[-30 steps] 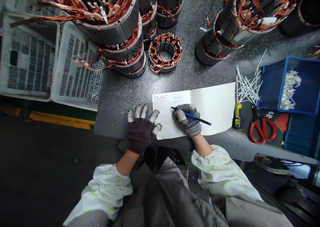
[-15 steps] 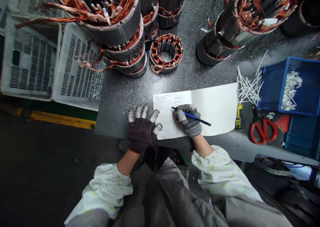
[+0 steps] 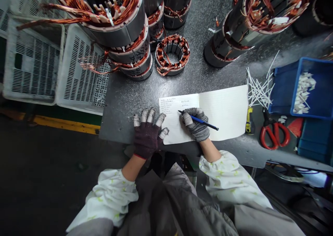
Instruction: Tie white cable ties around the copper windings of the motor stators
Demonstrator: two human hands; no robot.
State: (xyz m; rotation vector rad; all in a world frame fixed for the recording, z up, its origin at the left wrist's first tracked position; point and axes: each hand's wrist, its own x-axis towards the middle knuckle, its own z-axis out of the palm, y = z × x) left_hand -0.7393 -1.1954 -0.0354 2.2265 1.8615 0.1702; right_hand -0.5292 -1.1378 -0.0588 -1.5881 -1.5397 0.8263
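Observation:
An open notebook (image 3: 223, 114) lies at the table's front edge, with handwritten lines at the top of its left page. My right hand (image 3: 196, 124), in a grey knitted glove, is closed around a blue pen (image 3: 200, 120). The pen's dark tip points left at the left page, below the writing; whether it touches the paper I cannot tell. My left hand (image 3: 148, 133), in a dark maroon glove with taped fingertips, lies flat with fingers spread. Its thumb and index finger reach the notebook's left edge, while the other fingers rest on the table.
Beyond the notebook stands a small copper-wound stator (image 3: 173, 55), between stacked stators (image 3: 135, 60) at left and another stack (image 3: 221, 50) at right. White strips (image 3: 257, 90), a yellow-black tool (image 3: 249, 121), red-handled scissors (image 3: 274, 137) and a blue bin (image 3: 283, 90) lie right. White crates (image 3: 78, 69) stand left.
Almost nothing differs. The view has shifted very slightly, and both hands, the pen and the notebook hold the same places.

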